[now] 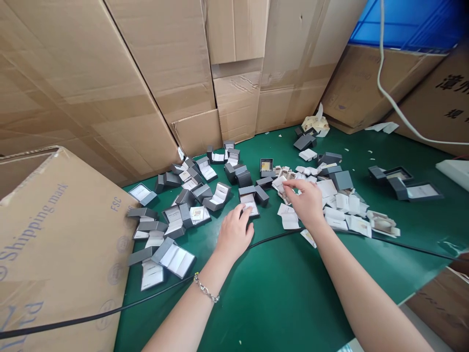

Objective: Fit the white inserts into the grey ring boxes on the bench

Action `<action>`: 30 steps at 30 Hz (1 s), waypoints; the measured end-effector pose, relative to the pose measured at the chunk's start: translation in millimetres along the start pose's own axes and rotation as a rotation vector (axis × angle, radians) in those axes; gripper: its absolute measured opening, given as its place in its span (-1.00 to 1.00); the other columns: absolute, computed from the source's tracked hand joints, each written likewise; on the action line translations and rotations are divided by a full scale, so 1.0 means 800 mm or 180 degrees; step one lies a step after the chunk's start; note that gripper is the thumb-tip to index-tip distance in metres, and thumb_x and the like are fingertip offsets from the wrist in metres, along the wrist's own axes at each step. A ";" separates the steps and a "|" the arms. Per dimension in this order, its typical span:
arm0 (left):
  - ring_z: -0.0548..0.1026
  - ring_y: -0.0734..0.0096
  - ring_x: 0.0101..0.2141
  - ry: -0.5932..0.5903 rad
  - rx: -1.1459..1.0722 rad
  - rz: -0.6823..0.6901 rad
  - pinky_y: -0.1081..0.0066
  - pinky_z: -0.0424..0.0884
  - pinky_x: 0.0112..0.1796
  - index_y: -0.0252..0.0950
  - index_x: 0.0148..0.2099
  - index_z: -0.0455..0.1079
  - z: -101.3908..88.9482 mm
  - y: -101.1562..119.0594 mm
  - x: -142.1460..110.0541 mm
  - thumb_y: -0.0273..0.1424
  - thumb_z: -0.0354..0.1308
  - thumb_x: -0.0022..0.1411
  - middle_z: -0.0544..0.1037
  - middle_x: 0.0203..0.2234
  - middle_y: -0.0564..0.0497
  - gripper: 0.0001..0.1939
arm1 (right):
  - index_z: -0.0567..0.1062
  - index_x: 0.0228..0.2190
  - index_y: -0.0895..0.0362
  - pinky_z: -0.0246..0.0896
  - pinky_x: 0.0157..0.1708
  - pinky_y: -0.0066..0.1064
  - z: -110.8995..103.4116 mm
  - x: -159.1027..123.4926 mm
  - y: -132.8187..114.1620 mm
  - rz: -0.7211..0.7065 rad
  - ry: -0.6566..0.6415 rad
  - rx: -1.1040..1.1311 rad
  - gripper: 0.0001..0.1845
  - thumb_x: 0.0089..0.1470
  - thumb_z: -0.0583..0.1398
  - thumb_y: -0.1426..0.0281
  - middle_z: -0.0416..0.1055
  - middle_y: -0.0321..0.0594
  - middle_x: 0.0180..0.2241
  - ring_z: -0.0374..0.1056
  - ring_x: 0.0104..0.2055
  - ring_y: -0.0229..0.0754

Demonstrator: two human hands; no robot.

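My left hand (234, 231) rests against the near edge of a small grey jewellery box (249, 199), its lid up and white lining showing. The fingertips touch the lining, and the thumb stands apart. My right hand (307, 201) is closed in a pinch on a white insert (280, 185) at the edge of a heap of similar pieces. Below it lies another white insert (288, 216). Just behind stands an open grey box (266, 167) with a yellowish piece inside. To the right, white inserts (344, 203) are piled loosely among grey boxes.
Several open grey boxes (178, 259) are scattered at the left of the green table (271, 293). A black cable (271, 238) crosses it. Large cartons (234, 107) wall the back, and one carton (69, 234) stands at left. A tissue pack (317, 124) sits at the back right.
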State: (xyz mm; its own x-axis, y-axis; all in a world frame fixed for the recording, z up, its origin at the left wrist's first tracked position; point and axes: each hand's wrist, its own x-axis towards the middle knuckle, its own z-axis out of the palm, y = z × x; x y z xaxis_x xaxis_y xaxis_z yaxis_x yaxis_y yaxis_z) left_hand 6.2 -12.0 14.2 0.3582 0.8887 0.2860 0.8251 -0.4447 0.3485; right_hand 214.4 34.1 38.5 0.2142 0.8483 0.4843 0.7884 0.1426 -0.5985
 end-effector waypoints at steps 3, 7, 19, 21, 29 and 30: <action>0.36 0.17 -0.03 0.0040 -0.0030 -0.0013 0.15 0.41 -0.08 -0.27 0.03 0.27 -0.001 0.001 0.001 -0.41 -0.01 0.18 0.35 0.00 -0.13 -0.65 | 0.47 -0.22 0.10 0.32 -0.29 -0.27 -0.001 -0.001 -0.004 0.0350 0.0153 0.0501 -0.70 0.00 0.12 0.27 0.49 -0.14 -0.29 0.38 -0.33 -0.16; 0.28 0.14 0.03 0.0152 -0.0082 0.0047 0.13 0.39 -0.04 -0.27 -0.11 0.33 -0.003 0.003 0.001 -0.41 0.04 0.15 0.35 0.02 -0.12 -0.77 | 0.41 -0.10 0.12 0.34 -0.33 -0.30 0.001 -0.007 -0.017 0.0132 0.0263 0.0600 -0.62 0.05 0.08 0.26 0.45 -0.07 -0.19 0.38 -0.31 -0.16; 0.17 0.07 0.11 0.0132 -0.0123 0.0079 0.06 0.34 -0.01 -0.29 -0.06 0.27 0.001 0.001 0.000 -0.39 0.05 0.14 0.30 0.03 -0.15 -0.71 | 0.46 -0.25 0.06 0.34 -0.20 -0.32 0.029 -0.047 -0.054 -0.1528 -0.0518 0.0580 -0.74 0.12 0.01 0.44 0.46 -0.15 -0.28 0.38 -0.20 -0.18; 0.20 0.09 0.07 0.0178 -0.0124 0.0059 0.08 0.36 -0.03 -0.29 -0.06 0.28 0.000 0.002 0.000 -0.41 0.03 0.16 0.32 -0.01 -0.16 -0.73 | 0.47 -0.27 0.07 0.35 -0.20 -0.34 0.034 -0.049 -0.052 -0.1636 -0.0585 0.0543 -0.75 0.13 0.00 0.44 0.45 -0.14 -0.27 0.37 -0.20 -0.20; 0.34 0.24 -0.18 0.0253 -0.0084 -0.0108 0.22 0.42 -0.15 -0.28 -0.19 0.36 -0.005 0.008 0.000 -0.45 -0.03 0.20 0.39 -0.19 -0.09 -0.83 | 0.49 -0.27 0.08 0.35 -0.18 -0.40 0.043 -0.052 -0.049 -0.1636 -0.0707 0.0533 -0.73 0.15 0.00 0.44 0.44 -0.14 -0.25 0.38 -0.18 -0.22; 0.34 0.25 -0.18 0.0252 -0.0095 -0.0114 0.23 0.42 -0.15 -0.28 -0.21 0.36 -0.006 0.008 0.000 -0.46 -0.03 0.20 0.39 -0.20 -0.09 -0.83 | 0.50 -0.27 0.09 0.35 -0.18 -0.40 0.044 -0.052 -0.048 -0.1638 -0.0730 0.0520 -0.73 0.15 0.00 0.44 0.44 -0.14 -0.25 0.38 -0.18 -0.22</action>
State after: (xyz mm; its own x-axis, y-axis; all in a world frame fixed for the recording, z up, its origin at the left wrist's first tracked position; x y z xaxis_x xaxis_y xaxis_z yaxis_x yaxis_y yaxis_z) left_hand 9.6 -15.5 20.5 0.2922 0.8930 0.3423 0.8229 -0.4171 0.3858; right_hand 154.5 11.1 18.5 -0.3173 0.7351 0.5991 0.6548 0.6268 -0.4223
